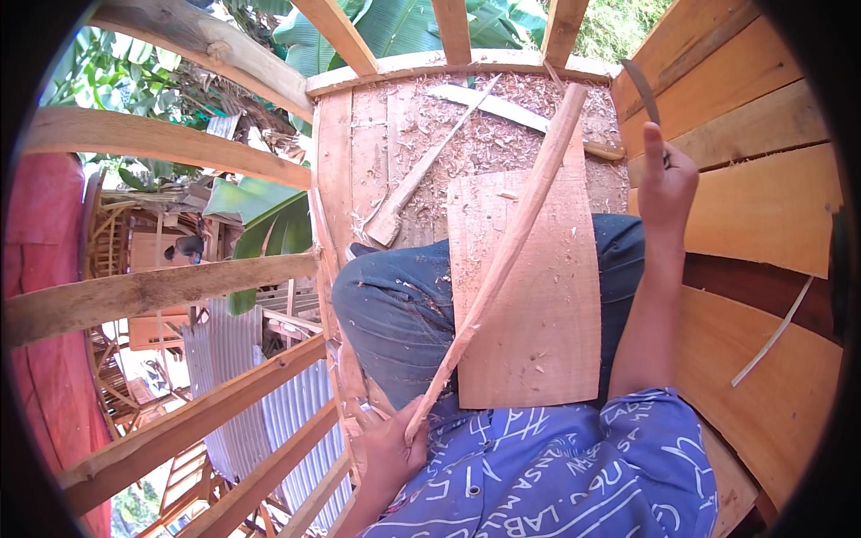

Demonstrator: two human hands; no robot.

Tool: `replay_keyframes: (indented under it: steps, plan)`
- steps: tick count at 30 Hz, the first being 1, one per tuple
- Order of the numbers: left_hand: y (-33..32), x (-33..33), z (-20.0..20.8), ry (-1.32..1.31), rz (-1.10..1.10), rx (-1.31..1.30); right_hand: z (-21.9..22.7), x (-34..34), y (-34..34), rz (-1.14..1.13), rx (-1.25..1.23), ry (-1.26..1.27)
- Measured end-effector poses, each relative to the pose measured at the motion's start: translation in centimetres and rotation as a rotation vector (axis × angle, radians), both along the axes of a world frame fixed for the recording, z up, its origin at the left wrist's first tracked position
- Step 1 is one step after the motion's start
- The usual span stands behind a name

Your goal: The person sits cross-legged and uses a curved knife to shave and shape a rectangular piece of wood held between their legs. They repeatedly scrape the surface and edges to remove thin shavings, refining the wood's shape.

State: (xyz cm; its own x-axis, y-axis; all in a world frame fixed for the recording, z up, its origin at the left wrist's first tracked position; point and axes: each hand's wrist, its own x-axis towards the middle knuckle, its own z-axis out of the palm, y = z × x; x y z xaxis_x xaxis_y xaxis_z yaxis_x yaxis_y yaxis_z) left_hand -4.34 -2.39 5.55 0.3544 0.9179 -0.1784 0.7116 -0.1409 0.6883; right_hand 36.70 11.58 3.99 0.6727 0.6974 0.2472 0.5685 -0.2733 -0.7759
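My left hand [392,448] is closed around the lower end of a long wooden stick [516,242]. The stick slants up and right, lying over a flat wooden board [538,350] across my lap. Raised at the right, my right hand [668,179] is closed on a knife; its dark, slightly curved blade [642,90] points upward, while the fist hides the handle. Beyond my knees, a machete [498,109] with a pale blade and wooden handle lies among wood shavings [502,148]. A tapered piece of wood [408,193] rests to its left.
Wooden rails [161,291] run along the left and far sides, with gaps between them. Plank walls [753,202] stand close on the right, near a thin pale strip [773,330]. Outside lie corrugated metal sheets [300,403], a red surface [49,296] and large green leaves [395,36].
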Motion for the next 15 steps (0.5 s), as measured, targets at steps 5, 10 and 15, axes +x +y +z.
replay_keyframes:
  steps: [5, 10, 15]
  plan:
    - [0.0, -0.4, -0.7, -0.011, 0.128, -0.087, 2.0, -6.2, -3.2, 0.431, -0.062, -0.218]
    - [0.0, -0.6, -0.8, -0.039, 0.141, -0.105, -0.1, -11.3, -4.2, 0.675, -0.101, -0.275]
    - [-0.1, -0.1, -0.7, -0.065, 0.202, -0.101, -1.5, -11.4, -2.2, 0.61, -0.04, -0.335]
